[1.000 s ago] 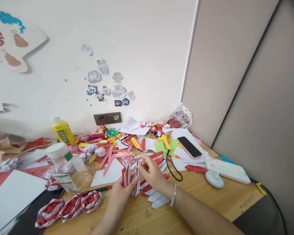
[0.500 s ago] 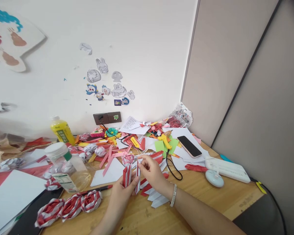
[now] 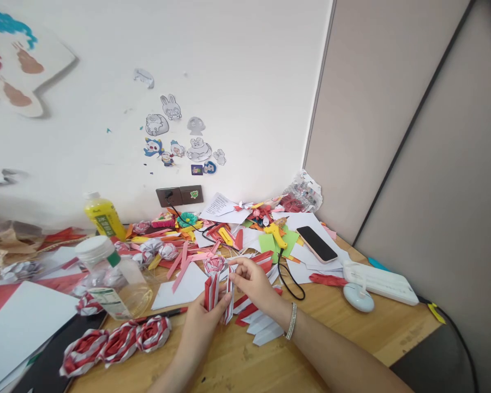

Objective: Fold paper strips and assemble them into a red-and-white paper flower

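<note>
Upright above the wooden table, a folded red and white paper piece (image 3: 211,293) is held in my left hand (image 3: 207,322), fingers wrapped round it. A narrower white and red folded strip (image 3: 229,297) stands beside it, against my left thumb. My right hand (image 3: 251,283), with a beaded bracelet at the wrist, pinches the top of this strip between thumb and forefinger. Just behind sits a pink and white paper rosette (image 3: 214,264). More folded red and white strips (image 3: 264,327) lie under and beside my right hand.
Striped paper rosettes (image 3: 120,342), a clear jar (image 3: 117,284) and a yellow bottle (image 3: 103,217) stand or lie left. Behind are paper scraps and a yellow glue gun (image 3: 276,234). A phone (image 3: 317,244) and white power strip (image 3: 382,282) lie right on the table (image 3: 311,371).
</note>
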A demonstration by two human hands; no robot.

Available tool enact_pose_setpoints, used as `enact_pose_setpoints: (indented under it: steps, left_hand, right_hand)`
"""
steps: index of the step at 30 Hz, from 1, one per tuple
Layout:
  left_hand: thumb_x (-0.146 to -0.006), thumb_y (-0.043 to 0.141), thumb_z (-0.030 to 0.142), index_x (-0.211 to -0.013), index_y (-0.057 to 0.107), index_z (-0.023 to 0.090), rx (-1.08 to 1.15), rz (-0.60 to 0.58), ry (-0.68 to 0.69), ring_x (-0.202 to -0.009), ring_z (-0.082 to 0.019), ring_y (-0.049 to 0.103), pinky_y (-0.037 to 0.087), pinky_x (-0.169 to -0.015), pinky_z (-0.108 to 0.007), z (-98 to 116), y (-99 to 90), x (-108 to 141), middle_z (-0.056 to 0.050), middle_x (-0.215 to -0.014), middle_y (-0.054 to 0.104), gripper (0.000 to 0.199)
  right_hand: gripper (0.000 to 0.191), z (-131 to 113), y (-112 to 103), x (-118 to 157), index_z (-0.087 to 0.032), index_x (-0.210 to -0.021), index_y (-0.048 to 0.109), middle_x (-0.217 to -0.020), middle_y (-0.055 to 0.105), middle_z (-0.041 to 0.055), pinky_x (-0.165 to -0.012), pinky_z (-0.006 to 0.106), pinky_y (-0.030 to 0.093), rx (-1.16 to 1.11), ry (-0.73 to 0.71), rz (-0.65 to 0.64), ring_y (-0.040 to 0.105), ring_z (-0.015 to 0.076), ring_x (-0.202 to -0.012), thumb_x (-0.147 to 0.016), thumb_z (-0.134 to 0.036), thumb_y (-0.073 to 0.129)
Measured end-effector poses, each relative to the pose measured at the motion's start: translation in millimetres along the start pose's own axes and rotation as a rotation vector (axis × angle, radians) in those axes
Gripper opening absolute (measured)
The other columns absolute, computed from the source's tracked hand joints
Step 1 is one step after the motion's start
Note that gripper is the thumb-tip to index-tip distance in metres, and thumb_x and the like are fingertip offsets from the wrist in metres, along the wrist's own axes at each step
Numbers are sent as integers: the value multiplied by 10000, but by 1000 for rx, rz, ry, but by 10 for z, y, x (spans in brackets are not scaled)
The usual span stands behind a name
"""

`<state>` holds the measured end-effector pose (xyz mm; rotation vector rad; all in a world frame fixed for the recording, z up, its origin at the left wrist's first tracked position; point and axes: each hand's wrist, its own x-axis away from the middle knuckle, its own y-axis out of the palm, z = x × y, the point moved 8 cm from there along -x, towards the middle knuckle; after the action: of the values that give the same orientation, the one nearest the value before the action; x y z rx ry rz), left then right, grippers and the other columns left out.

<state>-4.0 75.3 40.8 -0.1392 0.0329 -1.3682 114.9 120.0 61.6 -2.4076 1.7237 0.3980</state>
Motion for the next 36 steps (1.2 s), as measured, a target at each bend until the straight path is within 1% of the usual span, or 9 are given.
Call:
enact_pose_setpoints:
  steps: [5, 16, 20, 22, 24, 27, 31, 34, 36]
  left_hand:
    - [-494, 701, 490, -896, 668, 104, -8, 1, -6, -841, -288, 649, 497, -739, -351, 18, 4, 10, -100, -847, 729, 558]
    - [-485, 704, 486, -845, 678, 112, -14, 13, -1, -820, -296, 646, 487, -731, -360, 39, -11, 15, -93, -792, 730, 520]
    - [-522, 686, 496, -875, 670, 106, -37, -24, 7, -769, -268, 639, 476, -687, -328, 53, 17, 21, -78, -773, 720, 527]
    - [-537, 680, 501, -887, 659, 105, -46, -45, 10, -698, -234, 628, 463, -623, -293, 26, 35, 17, -56, -702, 703, 529]
    - [-554, 671, 516, -857, 644, 109, -49, -81, 5, -544, -179, 577, 418, -514, -255, -33, 68, 5, -6, -537, 635, 508]
    - [-566, 637, 579, -799, 607, 123, -27, -146, -41, -341, -92, 377, 282, -382, -207, -152, 129, -21, 82, -345, 441, 512]
    - [-584, 598, 619, -844, 575, 141, 42, -232, -88, -314, -58, 268, 203, -358, -180, -203, 205, -32, 106, -315, 387, 544]
    - [-593, 600, 605, -739, 579, 144, 33, -273, -71, -323, -58, 281, 210, -368, -185, -171, 222, -32, 87, -315, 402, 484]
    - [-607, 602, 587, -664, 575, 143, 7, -253, -47, -338, -62, 305, 223, -384, -189, -150, 184, -47, 79, -320, 400, 448]
  right_hand:
    - [227, -10, -3, 5, -190, -960, 533, -610, 413, -56, -495, 212, 353, 14, -16, -6, 420, 88, -525, -763, -298, 571]
    - [205, -43, -5, 23, -186, -961, 536, -634, 414, -47, -526, 218, 336, 81, -63, 18, 412, 99, -573, -775, -270, 554]
    - [257, 39, 46, 12, -188, -1022, 523, -575, 355, -68, -466, 206, 282, 46, -26, -51, 349, 85, -505, -793, -302, 542]
    - [272, 106, 64, 3, -185, -1031, 519, -561, 336, -75, -433, 197, 261, 7, 8, -73, 321, 74, -472, -794, -318, 542]
    - [277, 154, 71, -4, -189, -1023, 513, -569, 348, -74, -420, 189, 283, -36, 24, -80, 339, 67, -458, -787, -327, 554]
    - [292, 175, 84, -7, -198, -1023, 498, -595, 380, -69, -430, 191, 355, -84, 28, -92, 403, 69, -458, -779, -342, 568]
    - [318, 168, 135, 9, -206, -1030, 478, -618, 406, -66, -409, 193, 380, -133, 52, -143, 417, 65, -432, -780, -383, 562]
    - [306, 124, 160, 16, -213, -1053, 471, -629, 409, -64, -414, 199, 381, -112, 41, -189, 411, 63, -425, -802, -376, 532]
    - [318, 44, 112, 0, -215, -1110, 466, -642, 432, -56, -486, 211, 403, -8, -15, -188, 453, 81, -496, -819, -331, 520]
